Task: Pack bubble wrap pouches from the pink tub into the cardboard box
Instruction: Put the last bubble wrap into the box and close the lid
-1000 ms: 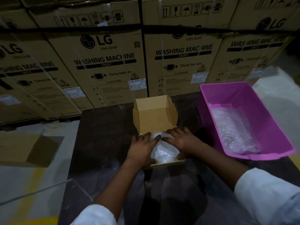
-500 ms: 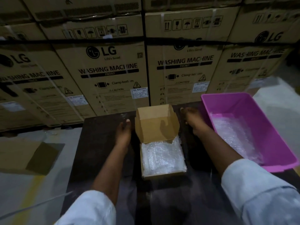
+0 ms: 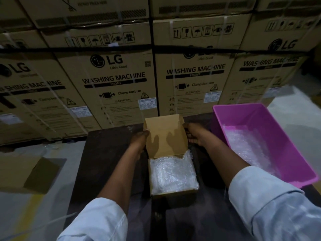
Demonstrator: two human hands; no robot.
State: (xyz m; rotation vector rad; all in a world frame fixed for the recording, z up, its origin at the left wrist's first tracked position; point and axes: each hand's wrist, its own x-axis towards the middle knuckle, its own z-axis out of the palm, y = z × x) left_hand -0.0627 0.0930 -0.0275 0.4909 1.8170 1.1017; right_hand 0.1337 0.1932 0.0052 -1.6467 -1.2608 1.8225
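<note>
We see the cardboard box (image 3: pixel 173 180) sitting mid-tabletop (image 3: pixel 107 162), filled to its rim with bubble wrap pouches (image 3: pixel 172 173). Its lid (image 3: pixel 165 136) stands raised. Our left hand (image 3: pixel 139 141) has its grip curled on the lid's left edge; our right hand (image 3: pixel 196 136) has its grip curled on the right edge. The pink tub (image 3: pixel 284 124) lies just right, at the tabletop's right edge, with more bubble wrap (image 3: pixel 251 148) inside. Stacked washing machine cartons (image 3: pixel 118 80) wall the far edge. Bare tabletop shows left of the box.
</note>
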